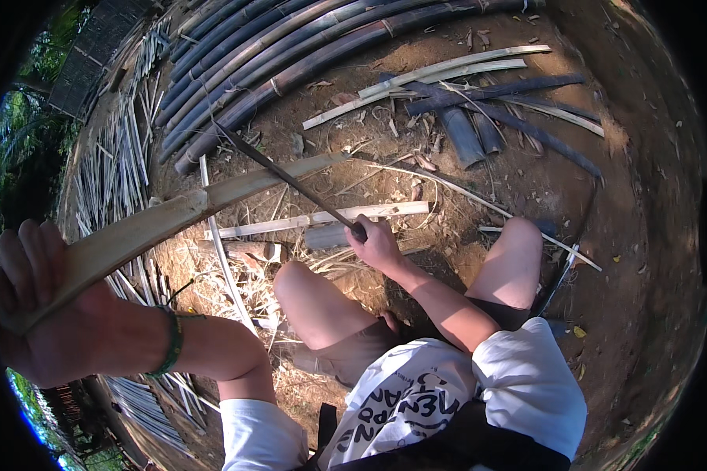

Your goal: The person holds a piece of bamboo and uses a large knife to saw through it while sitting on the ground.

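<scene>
Two hands are busy in what I see from the head camera. My left hand (35, 310) is raised close to the lens at the left edge, fingers wrapped around the near end of a long pale split bamboo strip (188, 208). That strip runs from the left hand up and to the right, its far end reaching over the dirt near the middle of the view. A green band (171, 343) sits on the left wrist.

My right hand (377, 245) is closed around the handle of a long dark blade (287, 179). The blade slants up and to the left from that hand and crosses the bamboo strip, its edge meeting the strip partway along; I cannot tell whether it has bitten into the wood or merely rests on it.

Below the hands I see two bare knees, the person seated low over the ground, in a white printed shirt (416, 400) and dark shorts.

On the ground (652, 204) beyond the knees lie short pale bamboo slats (322, 217) and shavings. Farther off, a row of long dark bamboo poles (291, 47) lies side by side, curving across the top. To the right of them lie several dark split pieces (479, 129) and pale strips (440, 72), crossed loosely. Along the left runs a heap of thin pale splints (114, 157).
</scene>
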The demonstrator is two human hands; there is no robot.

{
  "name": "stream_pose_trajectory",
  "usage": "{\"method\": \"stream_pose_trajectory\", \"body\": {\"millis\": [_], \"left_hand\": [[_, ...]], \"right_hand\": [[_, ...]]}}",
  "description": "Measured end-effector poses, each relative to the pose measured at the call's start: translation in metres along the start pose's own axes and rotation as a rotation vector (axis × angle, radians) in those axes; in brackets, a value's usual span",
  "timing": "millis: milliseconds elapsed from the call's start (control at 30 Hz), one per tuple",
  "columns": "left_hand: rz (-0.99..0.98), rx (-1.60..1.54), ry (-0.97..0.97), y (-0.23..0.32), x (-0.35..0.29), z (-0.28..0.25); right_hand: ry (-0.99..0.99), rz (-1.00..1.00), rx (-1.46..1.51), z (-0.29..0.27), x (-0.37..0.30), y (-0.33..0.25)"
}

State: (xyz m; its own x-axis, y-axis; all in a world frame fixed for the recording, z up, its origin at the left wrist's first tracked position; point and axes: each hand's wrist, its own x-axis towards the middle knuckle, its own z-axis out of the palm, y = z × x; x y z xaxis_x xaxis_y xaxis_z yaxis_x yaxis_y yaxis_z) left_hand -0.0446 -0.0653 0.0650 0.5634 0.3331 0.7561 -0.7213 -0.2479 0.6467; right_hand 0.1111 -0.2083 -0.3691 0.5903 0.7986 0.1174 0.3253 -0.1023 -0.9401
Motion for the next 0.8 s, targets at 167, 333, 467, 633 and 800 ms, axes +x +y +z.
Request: {"method": "stream_pose_trajectory", "body": {"millis": [167, 333, 467, 633, 800], "left_hand": [[0.181, 0.661, 0.551, -0.03, 0.013, 0.057], [-0.065, 0.128, 0.081, -0.005, 0.004, -0.012], [0.082, 0.472, 0.626, -0.012, 0.012, 0.001], [0.014, 0.15, 0.306, -0.01, 0.013, -0.02], [0.016, 0.264, 0.414, -0.007, 0.007, -0.021]], "right_hand": [[-0.052, 0.683, -0.444, -0.013, 0.032, 0.146], [-0.128, 0.266, -0.123, -0.01, 0.015, 0.01], [0.087, 0.042, -0.062, 0.003, 0.007, 0.053], [-0.005, 0.404, -0.192, -0.004, 0.024, 0.097], [-0.028, 0.142, -0.16, -0.008, 0.008, -0.019]]}}
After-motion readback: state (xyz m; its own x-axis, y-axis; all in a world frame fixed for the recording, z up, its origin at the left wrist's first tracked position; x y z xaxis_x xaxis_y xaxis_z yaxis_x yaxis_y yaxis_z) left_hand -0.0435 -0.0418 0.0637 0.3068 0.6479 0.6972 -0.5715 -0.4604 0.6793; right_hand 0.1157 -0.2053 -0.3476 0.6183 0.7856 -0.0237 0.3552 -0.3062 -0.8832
